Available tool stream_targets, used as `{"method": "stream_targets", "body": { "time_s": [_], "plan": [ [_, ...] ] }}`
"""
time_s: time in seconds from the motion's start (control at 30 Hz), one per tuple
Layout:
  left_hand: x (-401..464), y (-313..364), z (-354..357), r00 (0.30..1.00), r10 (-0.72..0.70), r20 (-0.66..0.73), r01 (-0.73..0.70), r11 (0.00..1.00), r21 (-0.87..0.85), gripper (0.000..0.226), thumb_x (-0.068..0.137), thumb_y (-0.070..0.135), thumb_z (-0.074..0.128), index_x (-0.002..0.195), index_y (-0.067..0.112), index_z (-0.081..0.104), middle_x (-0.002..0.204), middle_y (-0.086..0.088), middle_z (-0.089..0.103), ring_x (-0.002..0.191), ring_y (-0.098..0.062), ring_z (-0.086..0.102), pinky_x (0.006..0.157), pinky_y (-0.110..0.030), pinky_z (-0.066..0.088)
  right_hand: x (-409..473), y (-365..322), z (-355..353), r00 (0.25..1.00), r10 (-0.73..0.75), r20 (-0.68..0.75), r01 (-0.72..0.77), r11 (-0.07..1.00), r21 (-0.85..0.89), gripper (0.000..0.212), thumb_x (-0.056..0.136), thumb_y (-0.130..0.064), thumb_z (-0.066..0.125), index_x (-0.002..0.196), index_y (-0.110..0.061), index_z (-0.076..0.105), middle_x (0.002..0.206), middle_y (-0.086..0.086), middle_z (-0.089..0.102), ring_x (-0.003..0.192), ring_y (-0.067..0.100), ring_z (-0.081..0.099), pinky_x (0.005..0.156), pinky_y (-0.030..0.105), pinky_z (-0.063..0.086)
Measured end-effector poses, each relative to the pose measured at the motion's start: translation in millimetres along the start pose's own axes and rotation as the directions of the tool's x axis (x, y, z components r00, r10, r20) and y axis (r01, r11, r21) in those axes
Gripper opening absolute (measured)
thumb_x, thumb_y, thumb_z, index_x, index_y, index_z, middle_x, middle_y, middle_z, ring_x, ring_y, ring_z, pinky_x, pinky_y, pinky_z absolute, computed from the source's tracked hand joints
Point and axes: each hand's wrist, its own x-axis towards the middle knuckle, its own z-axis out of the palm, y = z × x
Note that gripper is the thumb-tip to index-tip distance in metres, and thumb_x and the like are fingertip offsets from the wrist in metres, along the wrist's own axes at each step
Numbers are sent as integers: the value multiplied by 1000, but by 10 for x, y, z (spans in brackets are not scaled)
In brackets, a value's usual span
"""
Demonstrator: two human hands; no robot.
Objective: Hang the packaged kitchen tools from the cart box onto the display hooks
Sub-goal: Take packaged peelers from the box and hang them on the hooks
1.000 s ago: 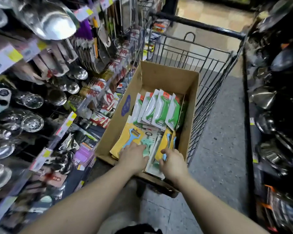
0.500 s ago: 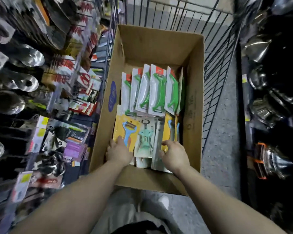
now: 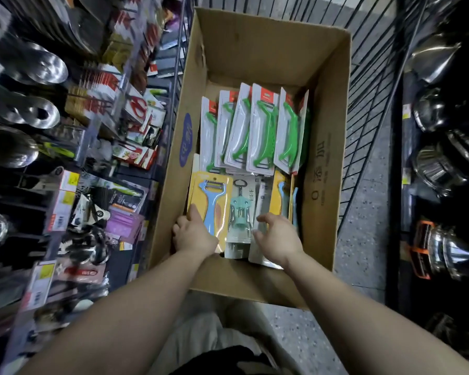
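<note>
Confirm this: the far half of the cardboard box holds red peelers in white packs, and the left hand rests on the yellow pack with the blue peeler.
Not quite: the head view shows green peelers, not red, in the cardboard box. The left hand does rest on the yellow pack.

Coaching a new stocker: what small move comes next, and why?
Probably curl the left hand round the yellow peeler pack and lift it out: that hand already rests on its near end, while the right hand hovers open and holds nothing.
</note>
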Motion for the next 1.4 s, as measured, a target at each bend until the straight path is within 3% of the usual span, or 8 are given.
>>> {"method": "stream_targets", "body": {
  "time_s": [0.27, 0.4, 0.5, 0.57, 0.7, 0.9, 1.1, 1.4],
  "plan": [
    [-155, 105, -220, 997, 68, 47, -50, 947, -317, 106, 81, 33, 80, 162, 22, 12, 153, -14, 37, 139, -35, 41, 106, -39, 44, 107, -299, 40, 994, 77, 74, -102, 903, 417, 66, 97, -39, 60, 152, -15, 33, 148, 10, 49, 127, 28, 54, 92, 31, 46],
    [-256, 120, -164, 975, 209, 75, -168, 913, -372, 105, 84, 29, 79, 163, 25, 9, 162, -7, 26, 142, -26, 39, 91, -28, 45, 217, -320, 32, 967, 229, 113, -238, 647, 725, 71, 96, -30, 65, 154, -14, 28, 135, 0, 50, 128, 28, 53, 90, 31, 45],
    [-298, 90, -83, 952, 281, 120, -210, 888, -410, 107, 80, 33, 84, 162, 25, 14, 161, -4, 28, 147, -23, 34, 108, -32, 41, 306, -267, 37, 936, 299, 186, -315, 476, 821, 54, 96, -15, 63, 144, -7, 40, 104, 4, 67, 90, 24, 66, 80, 40, 57],
    [-295, 83, -54, 946, 301, 124, -210, 854, -475, 95, 82, 41, 81, 158, 24, 27, 154, -2, 38, 143, -22, 41, 114, -39, 41, 360, -225, 52, 928, 327, 178, -326, 485, 811, 38, 98, -11, 58, 133, -6, 45, 90, 3, 67, 83, 26, 65, 76, 39, 56],
    [-66, 79, -53, 1000, 16, 0, -15, 928, -372, 66, 98, 48, 57, 153, 16, 38, 153, -10, 41, 140, -30, 41, 112, -39, 36, 420, -72, 86, 939, 311, 145, -299, 538, 788, 45, 98, -18, 57, 141, -14, 47, 118, 8, 70, 107, 34, 68, 95, 47, 56],
    [241, 117, 126, 957, -289, 1, 263, 868, -421, 68, 98, 35, 62, 151, 8, 30, 151, -19, 40, 137, -40, 41, 107, -46, 41, 402, 238, 64, 915, 371, 160, -338, 486, 806, 29, 96, -12, 55, 125, -17, 59, 103, 4, 76, 95, 29, 73, 85, 50, 60],
    [321, 153, 234, 943, -325, -67, 278, 883, -378, 53, 102, 21, 52, 151, 13, 33, 153, -20, 36, 140, -42, 35, 114, -48, 33, 345, 366, -6, 894, 407, 186, -370, 440, 818, 14, 100, -6, 50, 96, -17, 59, 99, 9, 74, 93, 30, 73, 86, 50, 59],
    [273, -28, 43, 962, -257, -94, 199, 892, -407, 42, 99, 0, 45, 141, 4, 49, 121, -19, 61, 115, -42, 58, 84, -39, 45, 316, 239, -39, 924, 343, 167, -331, 500, 801, 13, 100, -8, 49, 98, -15, 60, 99, 9, 75, 92, 30, 74, 85, 50, 60]
  ]
}}
